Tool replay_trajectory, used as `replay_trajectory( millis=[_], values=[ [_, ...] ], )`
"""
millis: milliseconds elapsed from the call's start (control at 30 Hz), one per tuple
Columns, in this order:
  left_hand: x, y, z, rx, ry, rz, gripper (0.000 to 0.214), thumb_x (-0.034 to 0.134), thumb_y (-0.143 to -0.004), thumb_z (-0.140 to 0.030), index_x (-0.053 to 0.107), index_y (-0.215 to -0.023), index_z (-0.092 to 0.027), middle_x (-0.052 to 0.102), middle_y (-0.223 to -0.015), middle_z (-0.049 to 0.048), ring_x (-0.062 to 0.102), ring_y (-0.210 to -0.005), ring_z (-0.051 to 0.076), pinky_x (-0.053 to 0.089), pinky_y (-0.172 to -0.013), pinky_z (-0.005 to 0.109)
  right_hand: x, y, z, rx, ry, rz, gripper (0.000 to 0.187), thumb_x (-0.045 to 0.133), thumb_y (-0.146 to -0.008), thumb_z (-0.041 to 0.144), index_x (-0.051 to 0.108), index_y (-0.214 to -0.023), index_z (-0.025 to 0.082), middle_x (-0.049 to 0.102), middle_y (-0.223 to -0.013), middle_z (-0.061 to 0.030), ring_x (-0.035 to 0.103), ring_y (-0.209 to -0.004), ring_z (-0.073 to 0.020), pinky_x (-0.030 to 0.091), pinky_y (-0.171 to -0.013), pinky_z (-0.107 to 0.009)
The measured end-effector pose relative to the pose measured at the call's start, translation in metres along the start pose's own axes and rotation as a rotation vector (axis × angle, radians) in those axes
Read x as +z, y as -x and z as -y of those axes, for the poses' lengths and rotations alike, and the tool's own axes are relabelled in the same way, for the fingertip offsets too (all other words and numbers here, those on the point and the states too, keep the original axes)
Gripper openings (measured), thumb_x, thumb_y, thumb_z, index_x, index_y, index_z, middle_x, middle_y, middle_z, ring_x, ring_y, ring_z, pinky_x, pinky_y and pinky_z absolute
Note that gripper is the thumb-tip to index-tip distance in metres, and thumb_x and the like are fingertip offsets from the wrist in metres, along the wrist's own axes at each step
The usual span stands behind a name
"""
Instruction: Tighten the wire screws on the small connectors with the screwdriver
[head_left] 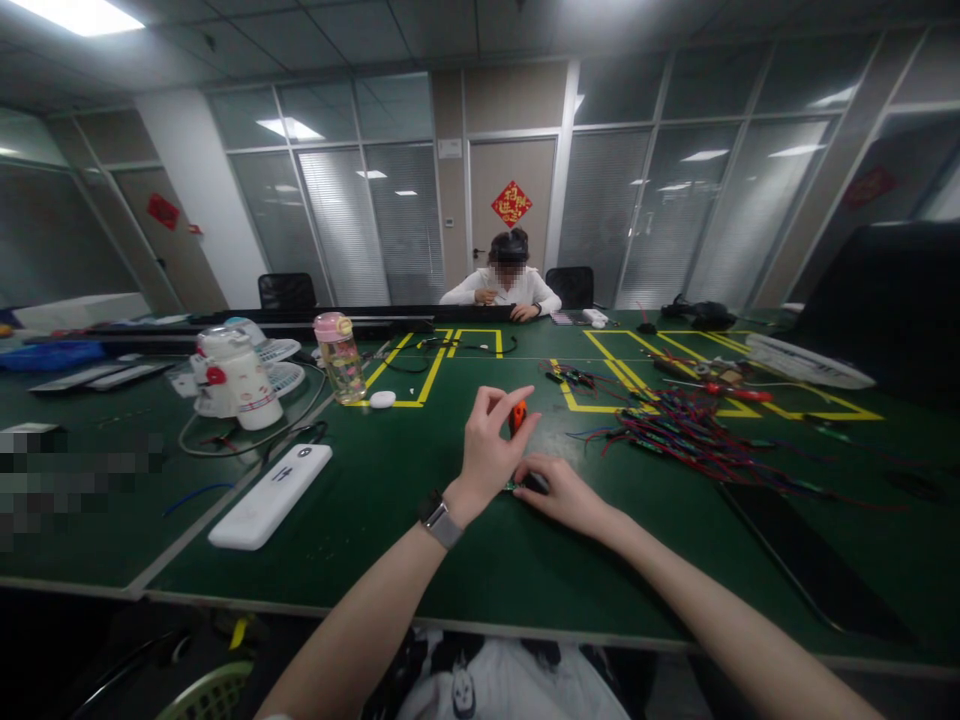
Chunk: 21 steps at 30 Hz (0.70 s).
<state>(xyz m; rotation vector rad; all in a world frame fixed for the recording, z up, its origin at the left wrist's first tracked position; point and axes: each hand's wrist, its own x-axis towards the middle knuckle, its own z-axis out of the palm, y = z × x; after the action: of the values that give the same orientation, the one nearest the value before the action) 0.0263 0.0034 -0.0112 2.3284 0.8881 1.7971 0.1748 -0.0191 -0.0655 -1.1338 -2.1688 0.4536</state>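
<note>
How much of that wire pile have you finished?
Hard to tell what is finished: no separate done pile shows. In hand: the left hand pinches a small orange piece, and the right hand holds a small dark part on the green table. Left, it seems: the tangled wire pile beside them.

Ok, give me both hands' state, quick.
Left hand: pinching a small orange part.
Right hand: on a small dark piece on the green table; grip unclear.

Our left hand [487,450], right hand [564,493] side by side, toward tabletop [450,560] near edge. To their left, power bank [271,495]; wire bundle [679,430] right; bottle [341,357] behind power bank.
</note>
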Motion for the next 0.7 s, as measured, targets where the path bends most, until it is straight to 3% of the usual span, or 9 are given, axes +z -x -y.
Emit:
replay_trajectory(
  millis=[200, 367, 467, 600, 700],
  values=[
    [-0.0011, 0.0003, -0.0007, -0.028, 0.109, 0.095, 0.038, 0.034, -0.097, -0.017, 0.046, -0.132, -0.021, 0.058, -0.110, 0.0066, 0.057, -0.100, 0.015, 0.046, -0.089, 0.030, 0.0007, -0.0004, -0.0025, -0.001, -0.005, 0.004, 0.006, 0.064, -0.078, 0.016, 0.063, -0.083, 0.017, 0.066, -0.089, -0.0040, 0.060, -0.084, -0.0193, 0.046, -0.077, -0.030],
    [0.0013, -0.0002, 0.0022, -0.025, 0.022, 0.052, 0.033, 0.056, -0.090, -0.026, 0.056, -0.123, -0.024, 0.053, -0.093, 0.0021, 0.055, -0.084, 0.014, 0.047, -0.078, 0.026, -0.0003, -0.0008, 0.0001, 0.013, 0.010, 0.011, 0.006, 0.064, -0.077, 0.013, 0.062, -0.081, 0.017, 0.066, -0.087, -0.0041, 0.060, -0.083, -0.0196, 0.046, -0.076, -0.030],
    [0.0005, -0.0010, 0.0011, -0.027, 0.001, 0.060, 0.034, 0.063, -0.085, -0.031, 0.059, -0.119, -0.026, 0.049, -0.093, 0.0017, 0.054, -0.083, 0.014, 0.048, -0.078, 0.027, -0.0017, -0.0007, 0.0023, 0.011, 0.006, 0.010, 0.007, 0.064, -0.076, 0.012, 0.061, -0.080, 0.018, 0.066, -0.086, -0.0037, 0.060, -0.083, -0.0196, 0.046, -0.076, -0.030],
    [-0.0016, -0.0020, -0.0012, -0.041, 0.085, 0.096, 0.029, 0.044, -0.094, -0.020, 0.055, -0.121, -0.023, 0.055, -0.109, 0.0058, 0.055, -0.101, 0.016, 0.046, -0.091, 0.031, -0.0015, -0.0006, 0.0012, 0.005, -0.004, 0.012, 0.006, 0.064, -0.077, 0.013, 0.062, -0.080, 0.018, 0.066, -0.088, -0.0040, 0.061, -0.084, -0.0199, 0.046, -0.077, -0.030],
    [-0.0016, -0.0021, -0.0010, -0.045, 0.126, 0.112, 0.033, 0.037, -0.096, -0.016, 0.052, -0.124, -0.022, 0.059, -0.110, 0.0059, 0.057, -0.101, 0.016, 0.046, -0.090, 0.031, 0.0000, -0.0006, -0.0016, -0.001, -0.003, 0.011, 0.005, 0.064, -0.077, 0.015, 0.062, -0.082, 0.018, 0.066, -0.089, -0.0042, 0.061, -0.085, -0.0199, 0.046, -0.078, -0.030]
  ],
)
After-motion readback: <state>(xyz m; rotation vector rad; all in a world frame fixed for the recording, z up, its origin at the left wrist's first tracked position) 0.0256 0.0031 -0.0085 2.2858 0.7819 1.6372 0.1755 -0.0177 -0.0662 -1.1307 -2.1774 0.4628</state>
